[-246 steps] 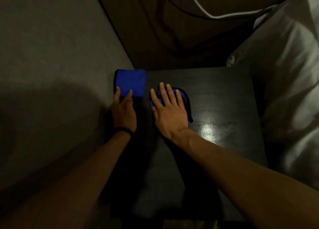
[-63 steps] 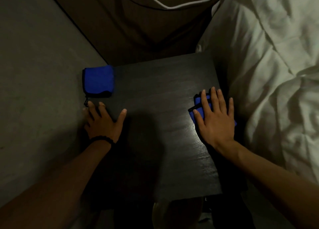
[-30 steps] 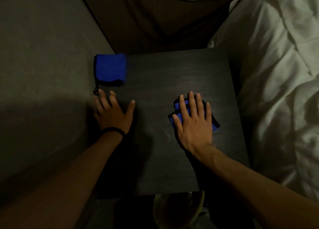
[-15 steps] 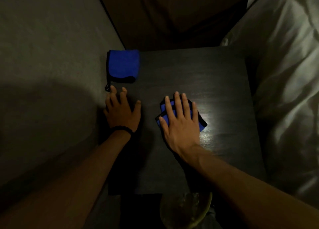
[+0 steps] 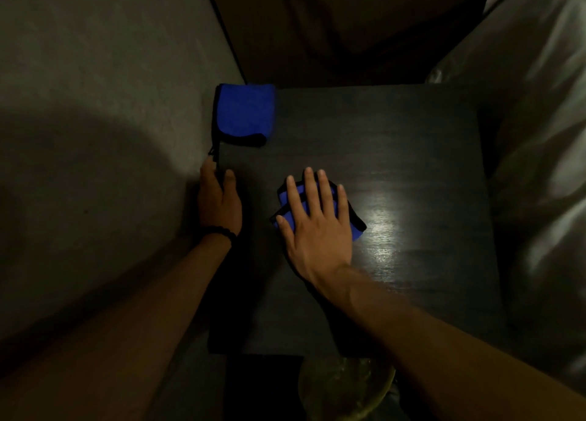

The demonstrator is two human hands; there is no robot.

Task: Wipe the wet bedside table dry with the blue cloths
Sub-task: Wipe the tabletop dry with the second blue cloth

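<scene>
Sliding back across from the bed side, the right hand has carried its folded blue cloth toward the middle of the bedside table, while the left hand has stayed put at the table's left edge. Right palm flat, fingers spread, pressing the cloth down onto the dark top rather than gripping it. Blue peeks out at the fingertips and past the little-finger side.

Just to the right of that hand, a bright sheen glints on the wood. That reads as wet surface, though glare alone could do it. On that reading, the unwiped patch lies to the right of the working hand and the right hand is plainly the nearer one, so the next stroke looks like a sweep rightward.

Left hand lies loose on the table edge, fingers pointing away from the body, grasping nothing I can make out. Ahead of its fingertips, in the far left corner, sits the second blue cloth, folded and untouched, its black-trimmed edge facing the hand. Beyond the right side, pale bedding.
</scene>
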